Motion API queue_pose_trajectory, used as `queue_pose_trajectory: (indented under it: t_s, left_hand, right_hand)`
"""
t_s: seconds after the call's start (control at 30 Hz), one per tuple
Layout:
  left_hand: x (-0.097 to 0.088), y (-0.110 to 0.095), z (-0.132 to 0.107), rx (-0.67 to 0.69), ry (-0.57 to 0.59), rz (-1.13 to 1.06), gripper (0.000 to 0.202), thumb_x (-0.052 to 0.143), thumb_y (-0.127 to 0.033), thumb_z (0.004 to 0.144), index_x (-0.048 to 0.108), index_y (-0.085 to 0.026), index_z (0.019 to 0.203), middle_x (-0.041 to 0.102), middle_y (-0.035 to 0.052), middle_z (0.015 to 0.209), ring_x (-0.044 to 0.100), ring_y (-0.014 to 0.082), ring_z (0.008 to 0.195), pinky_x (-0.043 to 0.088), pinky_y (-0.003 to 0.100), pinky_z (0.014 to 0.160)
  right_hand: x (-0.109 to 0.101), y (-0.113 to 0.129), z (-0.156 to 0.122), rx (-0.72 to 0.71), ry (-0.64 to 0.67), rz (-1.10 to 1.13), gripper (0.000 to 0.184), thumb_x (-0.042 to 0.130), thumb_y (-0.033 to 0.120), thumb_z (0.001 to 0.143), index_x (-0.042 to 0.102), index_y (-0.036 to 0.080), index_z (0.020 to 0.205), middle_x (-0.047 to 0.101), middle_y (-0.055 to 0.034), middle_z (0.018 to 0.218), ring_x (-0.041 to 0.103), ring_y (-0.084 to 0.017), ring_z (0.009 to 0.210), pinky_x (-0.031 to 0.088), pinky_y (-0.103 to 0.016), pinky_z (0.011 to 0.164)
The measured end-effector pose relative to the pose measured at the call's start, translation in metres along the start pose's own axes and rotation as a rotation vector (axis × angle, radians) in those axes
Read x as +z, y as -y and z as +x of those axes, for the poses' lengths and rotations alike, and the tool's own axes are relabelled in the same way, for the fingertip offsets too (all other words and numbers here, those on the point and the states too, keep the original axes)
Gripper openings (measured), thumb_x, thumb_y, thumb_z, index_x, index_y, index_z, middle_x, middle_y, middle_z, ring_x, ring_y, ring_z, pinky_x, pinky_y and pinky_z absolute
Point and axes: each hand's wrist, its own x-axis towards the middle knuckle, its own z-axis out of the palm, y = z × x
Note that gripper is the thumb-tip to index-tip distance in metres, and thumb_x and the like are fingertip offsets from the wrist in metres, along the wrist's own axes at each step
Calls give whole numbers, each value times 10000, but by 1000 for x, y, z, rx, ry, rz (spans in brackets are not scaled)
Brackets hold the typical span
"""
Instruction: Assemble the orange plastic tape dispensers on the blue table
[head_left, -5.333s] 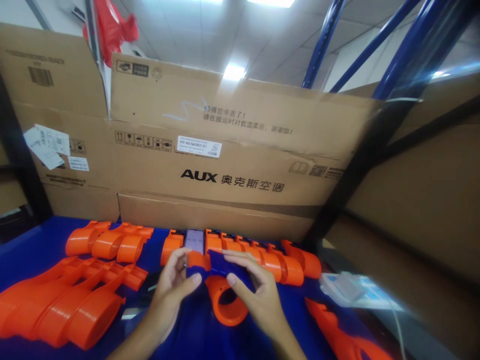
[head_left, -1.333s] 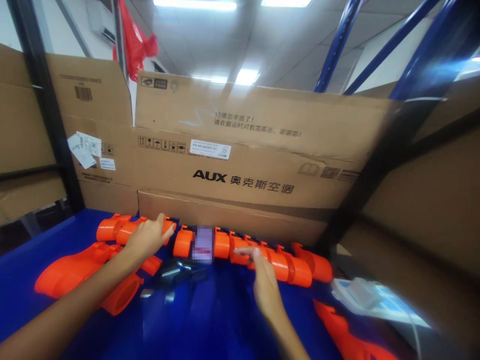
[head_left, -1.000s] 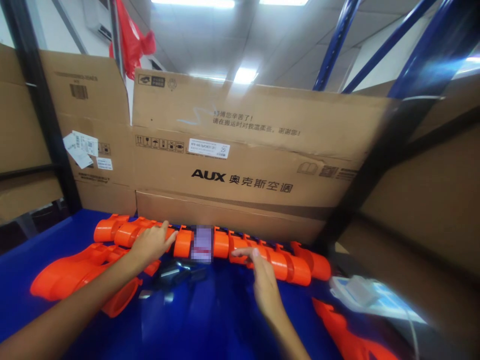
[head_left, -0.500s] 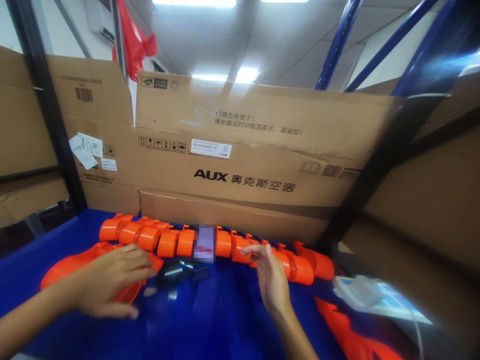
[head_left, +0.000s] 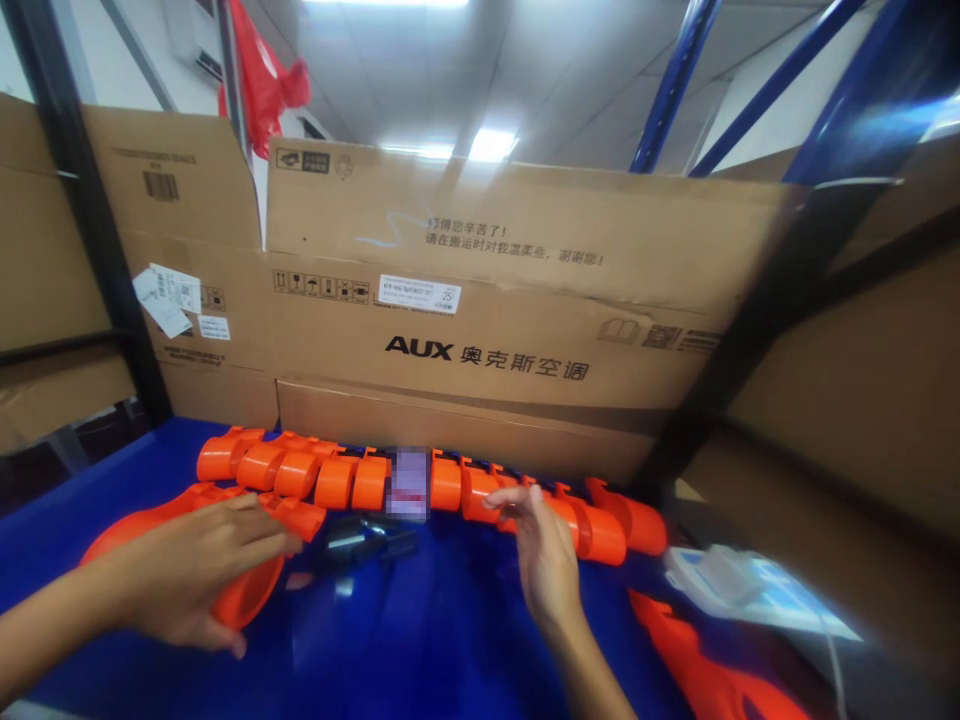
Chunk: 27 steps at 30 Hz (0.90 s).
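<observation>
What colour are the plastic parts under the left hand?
The parts under the left hand are bright orange; the head view shows it.

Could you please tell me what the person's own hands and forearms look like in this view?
Both the left hand and the right hand are bare, with no gloves. No sleeve shows on either forearm as far as the picture reaches. No watch, bracelet, ring or cable can be seen on them, though some fingers are partly hidden.

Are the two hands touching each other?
Apart. The head view shows a wide gap, with blue tabletop showing between the left hand and the right hand.
</observation>
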Motion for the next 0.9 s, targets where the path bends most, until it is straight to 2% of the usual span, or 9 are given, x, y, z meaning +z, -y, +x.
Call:
queue_pose_trajectory:
  t_s: [0.1,0.2,0.27,0.37,0.47,0.63,0.73,0.8,0.9]
  left_hand:
    - [-21,-8,4,-18,41,-14,824,776,-573,700,504,-360,1448,652,87,1360,619,368,1181,429,506,1033]
    - [-38,-21,16,-59,-58,-27,815,785,-568,698,498,-398,1442,636,57,1384,589,389,1221,415,565,1050]
    - [-40,-33,31,-27,-146,-77,804,792,-542,711,491,-405,1443,650,55,1368,606,383,1203,406,581,1060]
    - [-28,-53,60,19,-201,-145,795,771,-504,765,430,-415,1478,607,65,1428,571,367,1270,350,602,1103]
    - [-8,-73,92,143,-205,-247,798,771,-482,777,422,-395,1489,585,85,1454,559,367,1292,346,597,1106]
    - [13,-99,128,334,-120,-316,771,739,-421,827,384,-402,1512,548,101,1487,547,385,1297,341,593,1088]
    - [19,-106,140,383,-236,-458,858,755,-519,786,347,-394,1531,529,89,1506,522,378,1323,281,567,1144]
    - [25,-107,149,272,-361,-665,819,673,-629,805,379,-364,1522,483,89,1541,459,372,1375,249,544,1173]
    - [37,-106,165,-182,-466,-1082,616,464,-629,932,469,-319,1464,481,99,1529,482,328,1349,342,496,1128]
  right_hand:
    - [-1,1,-1,-15,-8,-42,474,505,587,943,735,204,785,742,-69,853,648,-254,874,457,-371,847]
    - [2,2,-5,-39,4,-118,468,504,584,944,729,202,794,729,-68,817,646,-249,852,468,-361,807]
    - [9,2,-11,-23,100,-162,419,533,567,938,733,202,893,721,-58,801,636,-227,800,475,-343,757]
    - [24,0,-21,74,293,-127,447,587,543,920,645,216,1219,724,-45,839,608,-182,682,478,-301,618]
    - [36,-4,-28,207,340,-12,564,559,587,918,545,222,1347,700,-28,791,584,-159,582,439,-253,477]
    - [34,-9,-24,313,160,20,454,631,549,877,662,216,1184,594,43,594,509,-117,455,388,-207,411]
    - [27,-13,-18,304,77,19,378,665,504,849,713,198,1065,650,18,635,509,-113,447,379,-208,399]
    - [23,-16,-15,287,40,42,359,658,491,852,724,183,1024,669,2,643,519,-118,452,381,-212,404]
    - [22,-19,-14,270,-6,87,385,653,493,861,712,174,1070,684,-13,648,540,-135,462,391,-224,413]
